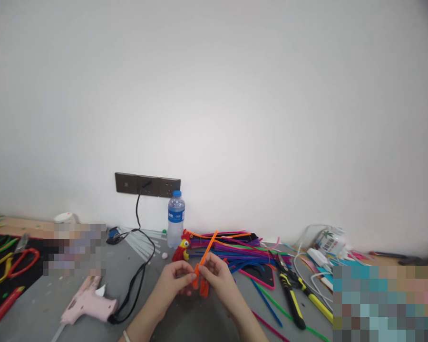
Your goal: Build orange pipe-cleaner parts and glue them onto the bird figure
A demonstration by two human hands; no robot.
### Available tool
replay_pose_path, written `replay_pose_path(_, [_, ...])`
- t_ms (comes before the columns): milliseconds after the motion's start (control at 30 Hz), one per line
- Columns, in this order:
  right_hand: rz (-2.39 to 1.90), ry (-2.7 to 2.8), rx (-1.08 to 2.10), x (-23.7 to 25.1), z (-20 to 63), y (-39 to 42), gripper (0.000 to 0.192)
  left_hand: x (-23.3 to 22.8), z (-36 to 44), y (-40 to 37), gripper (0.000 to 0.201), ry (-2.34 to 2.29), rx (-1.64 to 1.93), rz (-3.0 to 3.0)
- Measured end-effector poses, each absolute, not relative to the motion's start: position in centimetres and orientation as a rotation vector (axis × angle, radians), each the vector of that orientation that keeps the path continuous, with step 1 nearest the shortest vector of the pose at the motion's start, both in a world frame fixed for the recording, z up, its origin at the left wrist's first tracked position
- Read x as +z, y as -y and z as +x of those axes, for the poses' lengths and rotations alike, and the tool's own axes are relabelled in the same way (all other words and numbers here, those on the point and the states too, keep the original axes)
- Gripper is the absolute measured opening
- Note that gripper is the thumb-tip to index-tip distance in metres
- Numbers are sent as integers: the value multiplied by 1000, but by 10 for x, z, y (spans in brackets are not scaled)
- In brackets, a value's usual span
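Pinching an orange pipe cleaner (202, 270) between both sets of fingertips, you held it just above the grey table (185, 323), close to your body: your left hand (174, 280) had thumb and forefinger pressed together on its lower part, and your right hand (217, 275) gripped it from the other side, fingers curled in rather than spread. Judging by the shape, the piece was only partly worked; its lower end looked bunched into a small folded lump, while a long straight tail ran up and away, so most of the bending seemed left to do. Near your left forearm lay a pink glue gun (87, 301), its black cord (137, 280) looping back toward the wall. To your right sat yellow-handled cutters (292, 297) and a few loose stems. Just beyond your hands stood a small red and yellow bird figure (181, 247), apparently complete, beside a broad heap of coloured pipe cleaners (231, 247) that was far from used up. The only plain container was a water bottle (176, 219) with a blue cap, upright and shut; whether it held much water you could not tell from here. Behind it a dark socket strip (148, 185) was fixed to the white wall (214, 95), with one plug seated in it.
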State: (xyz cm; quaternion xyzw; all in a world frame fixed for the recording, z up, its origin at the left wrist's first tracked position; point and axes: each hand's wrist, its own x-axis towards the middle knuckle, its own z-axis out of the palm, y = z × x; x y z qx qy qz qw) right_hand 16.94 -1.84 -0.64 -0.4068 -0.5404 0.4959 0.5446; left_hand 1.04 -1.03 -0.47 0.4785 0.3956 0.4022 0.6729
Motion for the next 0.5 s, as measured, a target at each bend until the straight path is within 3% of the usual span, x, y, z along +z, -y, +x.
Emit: replay_pose_path(500, [-841, 1290, 1331, -8, 167, 20, 35, -12, 12, 5, 40, -861, 954, 1077])
